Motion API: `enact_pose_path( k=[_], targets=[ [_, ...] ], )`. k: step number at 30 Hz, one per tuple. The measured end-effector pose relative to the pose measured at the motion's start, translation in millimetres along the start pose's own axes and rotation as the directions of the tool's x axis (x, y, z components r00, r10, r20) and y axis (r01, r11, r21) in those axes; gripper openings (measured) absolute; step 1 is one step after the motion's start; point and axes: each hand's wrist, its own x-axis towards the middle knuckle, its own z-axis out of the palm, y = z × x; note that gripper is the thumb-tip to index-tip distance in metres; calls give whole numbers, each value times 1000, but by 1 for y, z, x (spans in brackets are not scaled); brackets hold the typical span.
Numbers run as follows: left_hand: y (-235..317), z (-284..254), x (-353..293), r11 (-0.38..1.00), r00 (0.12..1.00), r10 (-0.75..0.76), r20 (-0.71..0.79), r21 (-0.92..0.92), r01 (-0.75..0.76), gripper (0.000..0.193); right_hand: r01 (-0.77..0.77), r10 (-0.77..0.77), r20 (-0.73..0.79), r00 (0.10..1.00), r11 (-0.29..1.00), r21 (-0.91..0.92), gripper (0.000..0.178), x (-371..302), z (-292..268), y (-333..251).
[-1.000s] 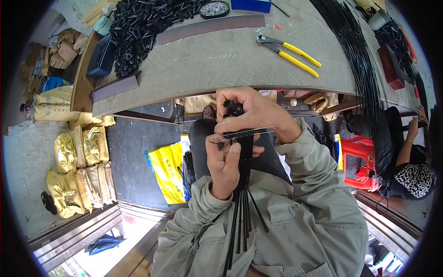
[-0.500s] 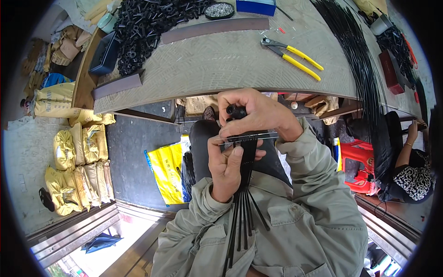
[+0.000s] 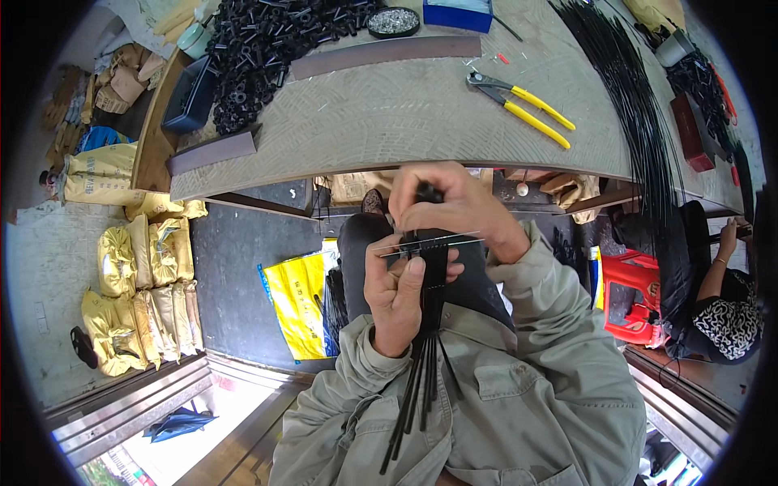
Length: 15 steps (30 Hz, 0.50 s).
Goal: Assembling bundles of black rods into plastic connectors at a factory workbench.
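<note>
In my left hand [image 3: 394, 296] is a flat row of black rods [image 3: 435, 279], pressed side by side under the thumb. Their loose ends fan out downward over my jacket. Thin straight metal wires [image 3: 463, 239] lie crosswise at the row's upper end. Just above, my right hand [image 3: 463, 204] pinches a small black tubular part [image 3: 428, 193] between curled fingers; it is blurred and partly hidden. My right hand is close over the upper end of the row; I cannot tell whether the tubular part touches it.
On the table [image 3: 389, 121] lie yellow-handled pliers [image 3: 527, 112], a heap of black plastic parts [image 3: 259, 57], a dish of small clear bits [image 3: 393, 22], a blue box [image 3: 458, 14] and long black rods [image 3: 624, 89]. A person [image 3: 725, 312] sits at the right, beside a red stool [image 3: 632, 292].
My right hand has turned, and the tubular part in it now shows as a blur. The metal wires sit more slanted. The whole view has shifted slightly.
</note>
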Motion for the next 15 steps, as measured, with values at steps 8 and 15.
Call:
enact_pose_path(
  k=[8, 15],
  targets=[
    [3, 0, 2, 999, 997, -11, -76, -35, 9, 25, 114, -93, -282, 955, 992, 60, 9, -14, 10, 26],
    [-4, -4, 6, 994, 973, 109, -204, 11, -109, 25, 318, 93, -742, 664, 863, 393, 21, -52, 60, 25]
  ],
)
